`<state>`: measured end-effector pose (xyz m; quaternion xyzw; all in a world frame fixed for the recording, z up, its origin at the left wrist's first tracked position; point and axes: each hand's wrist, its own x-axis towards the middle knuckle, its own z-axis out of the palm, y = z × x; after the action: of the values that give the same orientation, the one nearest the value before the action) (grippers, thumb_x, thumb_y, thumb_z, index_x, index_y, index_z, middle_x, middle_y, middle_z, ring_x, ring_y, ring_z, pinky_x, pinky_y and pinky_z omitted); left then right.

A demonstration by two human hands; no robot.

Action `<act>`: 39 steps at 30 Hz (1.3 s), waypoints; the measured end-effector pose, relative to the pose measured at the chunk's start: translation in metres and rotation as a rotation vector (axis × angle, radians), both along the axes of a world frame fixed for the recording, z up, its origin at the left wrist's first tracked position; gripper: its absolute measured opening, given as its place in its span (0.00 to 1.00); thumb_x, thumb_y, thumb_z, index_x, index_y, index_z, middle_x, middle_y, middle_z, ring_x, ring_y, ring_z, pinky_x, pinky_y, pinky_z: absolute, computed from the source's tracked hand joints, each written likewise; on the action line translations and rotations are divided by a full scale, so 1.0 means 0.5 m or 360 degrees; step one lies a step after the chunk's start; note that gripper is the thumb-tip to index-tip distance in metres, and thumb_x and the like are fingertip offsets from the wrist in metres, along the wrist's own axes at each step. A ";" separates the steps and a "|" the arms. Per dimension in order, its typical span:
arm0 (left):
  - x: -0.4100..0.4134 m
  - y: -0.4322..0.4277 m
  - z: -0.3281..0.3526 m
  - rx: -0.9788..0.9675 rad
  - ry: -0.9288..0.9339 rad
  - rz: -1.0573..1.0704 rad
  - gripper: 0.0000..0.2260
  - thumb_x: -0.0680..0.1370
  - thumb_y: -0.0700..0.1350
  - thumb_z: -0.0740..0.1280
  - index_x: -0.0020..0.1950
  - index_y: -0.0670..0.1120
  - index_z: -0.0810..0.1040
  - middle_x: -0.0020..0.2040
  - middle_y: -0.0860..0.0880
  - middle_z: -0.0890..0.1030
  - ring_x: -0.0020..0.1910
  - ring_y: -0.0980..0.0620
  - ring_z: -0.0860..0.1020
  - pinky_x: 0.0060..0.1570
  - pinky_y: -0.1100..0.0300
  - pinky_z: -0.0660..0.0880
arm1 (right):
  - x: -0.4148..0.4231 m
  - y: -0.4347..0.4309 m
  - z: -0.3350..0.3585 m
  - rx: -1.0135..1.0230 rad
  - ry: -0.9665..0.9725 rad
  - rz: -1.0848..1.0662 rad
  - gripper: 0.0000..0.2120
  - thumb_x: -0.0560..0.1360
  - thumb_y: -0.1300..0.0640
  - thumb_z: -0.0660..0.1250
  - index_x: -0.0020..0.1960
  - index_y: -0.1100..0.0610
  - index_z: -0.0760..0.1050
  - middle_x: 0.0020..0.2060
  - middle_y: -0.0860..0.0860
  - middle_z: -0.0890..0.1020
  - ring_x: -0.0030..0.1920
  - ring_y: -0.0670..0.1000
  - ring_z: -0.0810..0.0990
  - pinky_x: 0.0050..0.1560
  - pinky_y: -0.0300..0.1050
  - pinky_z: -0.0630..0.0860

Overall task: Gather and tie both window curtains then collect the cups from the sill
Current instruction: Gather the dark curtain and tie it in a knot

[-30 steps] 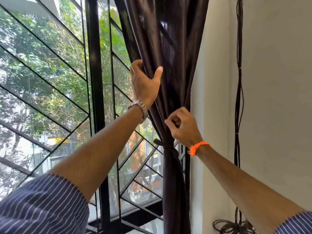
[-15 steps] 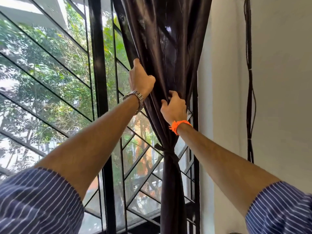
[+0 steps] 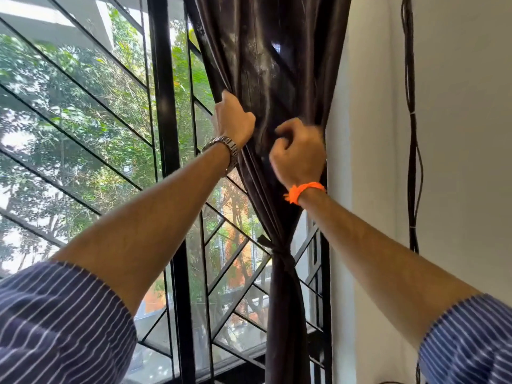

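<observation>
**One curtain tied, cups not yet in view**

One curtain [image 3: 274, 87] was all I could see at this moment, the dark brown one hanging at the right edge of the window against the wall [image 3: 457, 162]. It was already gathered into a narrow bundle and cinched by a tie [image 3: 278, 252] knotted low on it, below both of my hands. I judged the tying of this curtain done, or nearly so.

Left hand [image 3: 234, 120]: fingers curled shut over the curtain's left edge, above the tie, beside the window grille [image 3: 163, 106]. Watch [image 3: 224, 149] on that wrist.

Right hand [image 3: 299, 153]: closed into a loose fist, pinching a fold of the fabric on the right side of the bundle, close to the wall. Orange band [image 3: 303, 191] on that wrist. The fingertips themselves were tucked out of sight, so I could not tell how much cloth they held.

Both hands sat on the billowed part above the knot; I read this as tidying the folds, not tying.

Remaining, as far as I could judge: the second curtain was out of frame, state unknown. The sill was barely visible at the bottom edge and no cups showed. Collection not started, by the look of it.
</observation>
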<state>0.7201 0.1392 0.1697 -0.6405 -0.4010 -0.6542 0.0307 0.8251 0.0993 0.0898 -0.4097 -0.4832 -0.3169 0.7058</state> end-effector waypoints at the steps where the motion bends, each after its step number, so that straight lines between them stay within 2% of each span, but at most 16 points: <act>1: -0.003 -0.003 -0.002 0.0004 0.0013 -0.0019 0.10 0.71 0.36 0.65 0.50 0.42 0.69 0.41 0.48 0.72 0.45 0.43 0.76 0.46 0.49 0.77 | 0.016 0.000 0.020 0.0045 0.0125 -0.0002 0.12 0.65 0.59 0.62 0.47 0.52 0.77 0.43 0.49 0.80 0.50 0.51 0.76 0.48 0.43 0.74; 4: -0.011 -0.004 -0.003 0.0042 0.0025 -0.0004 0.11 0.70 0.35 0.66 0.50 0.41 0.70 0.41 0.48 0.73 0.42 0.45 0.76 0.40 0.53 0.75 | 0.060 0.015 0.072 -0.0080 0.0423 -0.0018 0.24 0.64 0.53 0.72 0.57 0.57 0.72 0.55 0.51 0.76 0.58 0.54 0.72 0.59 0.45 0.70; 6: -0.014 -0.003 0.001 0.0045 0.0025 0.0001 0.12 0.70 0.35 0.67 0.51 0.40 0.70 0.39 0.49 0.72 0.39 0.47 0.74 0.39 0.52 0.76 | 0.083 0.031 0.089 -0.0301 0.0565 0.0136 0.37 0.61 0.49 0.78 0.64 0.59 0.68 0.61 0.54 0.74 0.62 0.56 0.72 0.65 0.49 0.69; 8: -0.014 -0.005 0.003 0.0047 0.0044 -0.0001 0.12 0.70 0.34 0.67 0.52 0.40 0.70 0.37 0.51 0.70 0.37 0.50 0.72 0.41 0.51 0.77 | 0.097 0.043 0.090 -0.0465 0.0613 0.0352 0.43 0.58 0.47 0.81 0.66 0.60 0.66 0.62 0.54 0.75 0.63 0.56 0.74 0.66 0.49 0.71; 13: -0.010 -0.006 0.003 0.0039 0.0031 -0.0068 0.13 0.70 0.33 0.66 0.53 0.39 0.71 0.41 0.48 0.73 0.41 0.47 0.75 0.46 0.48 0.79 | 0.104 0.055 0.071 -0.0586 0.0450 0.0128 0.33 0.62 0.43 0.78 0.61 0.59 0.78 0.56 0.55 0.79 0.57 0.55 0.78 0.61 0.47 0.76; 15: -0.012 -0.004 0.005 0.0004 -0.0015 -0.0093 0.13 0.70 0.34 0.67 0.54 0.40 0.71 0.42 0.48 0.73 0.42 0.48 0.74 0.47 0.49 0.79 | 0.098 0.054 0.069 -0.0560 0.0408 0.0210 0.25 0.65 0.46 0.76 0.56 0.59 0.81 0.51 0.55 0.82 0.51 0.54 0.81 0.55 0.44 0.78; 18: -0.013 -0.004 0.008 0.0001 -0.0015 -0.0082 0.13 0.70 0.35 0.67 0.54 0.40 0.72 0.43 0.49 0.74 0.44 0.47 0.76 0.46 0.51 0.78 | 0.077 0.045 0.067 -0.0466 0.0403 0.0340 0.12 0.67 0.51 0.74 0.49 0.55 0.82 0.39 0.48 0.84 0.36 0.45 0.81 0.47 0.39 0.80; 20: -0.009 -0.009 0.006 -0.0006 -0.0009 -0.0114 0.13 0.71 0.35 0.66 0.54 0.40 0.72 0.44 0.47 0.76 0.44 0.46 0.76 0.46 0.50 0.79 | 0.054 0.036 0.066 -0.0445 0.0360 0.0397 0.09 0.68 0.54 0.72 0.48 0.54 0.82 0.39 0.47 0.84 0.37 0.44 0.82 0.47 0.38 0.80; 24: 0.016 -0.022 0.004 -0.0157 -0.0051 -0.0196 0.12 0.78 0.42 0.60 0.60 0.40 0.74 0.56 0.42 0.79 0.56 0.43 0.77 0.57 0.48 0.75 | -0.004 0.032 0.054 -0.0603 0.0083 0.0490 0.11 0.72 0.65 0.63 0.54 0.57 0.74 0.47 0.56 0.82 0.47 0.55 0.82 0.48 0.43 0.78; 27: 0.033 -0.017 0.008 -0.0378 -0.0101 -0.0384 0.25 0.79 0.59 0.57 0.65 0.41 0.75 0.62 0.42 0.78 0.61 0.42 0.76 0.62 0.50 0.72 | -0.045 0.035 0.040 -0.0722 -0.0098 0.0525 0.14 0.74 0.65 0.61 0.60 0.60 0.69 0.49 0.63 0.81 0.49 0.65 0.80 0.49 0.55 0.78; 29: 0.039 -0.017 0.003 -0.0428 -0.0053 -0.0508 0.31 0.74 0.67 0.62 0.63 0.43 0.78 0.59 0.43 0.80 0.58 0.43 0.78 0.60 0.50 0.74 | -0.058 0.036 0.032 -0.0777 -0.0133 0.0615 0.21 0.75 0.65 0.62 0.67 0.63 0.66 0.51 0.64 0.81 0.50 0.64 0.81 0.51 0.56 0.79; 31: 0.042 -0.014 -0.008 -0.0431 -0.0011 -0.0497 0.30 0.69 0.64 0.70 0.60 0.43 0.78 0.56 0.45 0.81 0.54 0.45 0.80 0.55 0.52 0.77 | -0.058 0.036 0.022 -0.0849 -0.0114 0.0691 0.25 0.74 0.67 0.61 0.71 0.63 0.64 0.52 0.62 0.82 0.50 0.60 0.82 0.50 0.51 0.80; 33: 0.042 -0.006 -0.017 -0.0389 0.0016 -0.0351 0.22 0.71 0.55 0.73 0.55 0.40 0.78 0.52 0.44 0.81 0.52 0.44 0.80 0.51 0.53 0.78 | -0.046 0.027 0.012 -0.0892 -0.0163 0.0735 0.23 0.73 0.68 0.59 0.69 0.63 0.67 0.50 0.59 0.82 0.44 0.56 0.81 0.41 0.44 0.78; 36: 0.039 -0.007 -0.028 -0.0281 0.0049 -0.0197 0.04 0.73 0.40 0.65 0.44 0.41 0.73 0.44 0.44 0.77 0.50 0.40 0.79 0.46 0.53 0.76 | -0.014 0.014 0.004 -0.0795 -0.0327 0.0688 0.13 0.69 0.62 0.59 0.50 0.57 0.78 0.35 0.53 0.82 0.32 0.50 0.76 0.32 0.47 0.74; 37: 0.038 -0.006 -0.032 -0.0261 0.0075 -0.0157 0.03 0.73 0.38 0.63 0.45 0.40 0.73 0.45 0.43 0.77 0.49 0.40 0.78 0.44 0.53 0.73 | 0.000 0.012 0.004 -0.0683 -0.0302 0.0644 0.11 0.68 0.60 0.60 0.45 0.55 0.80 0.30 0.50 0.81 0.30 0.49 0.76 0.32 0.46 0.75; 39: 0.036 0.003 -0.041 -0.0213 0.0132 -0.0065 0.06 0.74 0.37 0.61 0.49 0.38 0.74 0.50 0.40 0.79 0.46 0.41 0.76 0.41 0.54 0.70 | 0.029 0.008 0.012 -0.0415 -0.0024 0.0536 0.12 0.67 0.59 0.62 0.44 0.52 0.82 0.28 0.45 0.81 0.28 0.42 0.77 0.32 0.38 0.75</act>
<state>0.7382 0.1405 0.1494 -0.6756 -0.4291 -0.5994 -0.0091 0.8398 0.1035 0.0956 -0.4088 -0.5870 -0.1323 0.6862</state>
